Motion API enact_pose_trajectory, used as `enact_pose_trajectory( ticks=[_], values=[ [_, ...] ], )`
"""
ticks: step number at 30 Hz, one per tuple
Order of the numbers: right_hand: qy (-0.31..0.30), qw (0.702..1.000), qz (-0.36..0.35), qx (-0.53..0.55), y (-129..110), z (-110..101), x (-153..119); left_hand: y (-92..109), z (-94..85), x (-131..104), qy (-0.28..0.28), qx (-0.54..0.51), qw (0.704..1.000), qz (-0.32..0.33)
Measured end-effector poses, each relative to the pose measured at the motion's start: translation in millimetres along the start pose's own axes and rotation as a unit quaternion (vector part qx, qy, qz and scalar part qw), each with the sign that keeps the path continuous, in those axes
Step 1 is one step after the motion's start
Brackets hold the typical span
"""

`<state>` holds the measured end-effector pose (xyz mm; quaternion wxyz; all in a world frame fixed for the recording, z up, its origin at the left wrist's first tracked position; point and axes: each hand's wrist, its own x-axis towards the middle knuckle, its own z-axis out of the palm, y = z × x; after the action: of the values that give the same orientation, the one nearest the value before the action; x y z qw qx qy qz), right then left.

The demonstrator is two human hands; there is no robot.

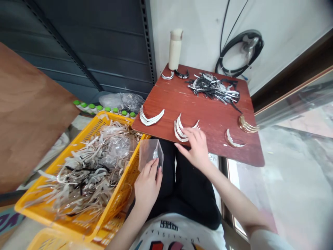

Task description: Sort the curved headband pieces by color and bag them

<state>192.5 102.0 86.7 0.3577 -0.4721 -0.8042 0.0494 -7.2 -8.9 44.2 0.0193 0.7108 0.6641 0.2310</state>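
My left hand [148, 180] is closed on a clear plastic bag [147, 152] over my lap, beside the crate. Over the front edge of the red-brown board [166, 100], my right hand [195, 146] has its thumb apart from its fingers, and the fingertips touch a fan of curved white strips [179, 130]. Whether it grips any of them I cannot tell. To the left on the board lies another set of curved white strips [151, 119]. A white curved piece [234, 141] and gold curved pieces [247, 125] lie at the right.
A yellow crate [125, 173] full of tangled strips stands at the left. A black and white strip pile [213, 88] and a cream bottle [175, 50] are at the board's back. Green-capped bottles [99, 108] line up behind the crate. Coiled cable [221, 62] hangs on the wall.
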Motion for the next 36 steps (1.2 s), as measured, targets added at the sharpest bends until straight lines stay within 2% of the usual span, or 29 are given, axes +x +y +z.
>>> enact_pose_trajectory(
  ticks=[3, 6, 13, 21, 29, 36],
  values=[
    [-0.061, 0.996, -0.009, -0.063, 26, -10, 16, 2, 0.9, 3, -0.005, 0.022, 1.0, 0.008],
    [-0.1, 0.993, -0.017, -0.066, 36, -8, 19, 3, 2.8, 3, -0.01, 0.027, 0.999, 0.02],
    [-0.088, 0.996, 0.0, -0.01, 29, -2, 13, 0, 5.2, 2, -0.011, 0.011, 1.0, 0.018],
    [-0.174, 0.98, 0.01, -0.098, 23, -7, 26, 0, 2.3, 8, -0.02, 0.035, 0.999, -0.023],
    [-0.211, 0.948, -0.091, -0.22, 12, 1, 27, 2, 10.1, 11, -0.029, 0.037, 0.998, -0.037],
    [-0.18, 0.936, -0.177, -0.247, 20, 3, 24, 2, 16.6, 8, -0.005, 0.031, 0.999, -0.026]
  ],
)
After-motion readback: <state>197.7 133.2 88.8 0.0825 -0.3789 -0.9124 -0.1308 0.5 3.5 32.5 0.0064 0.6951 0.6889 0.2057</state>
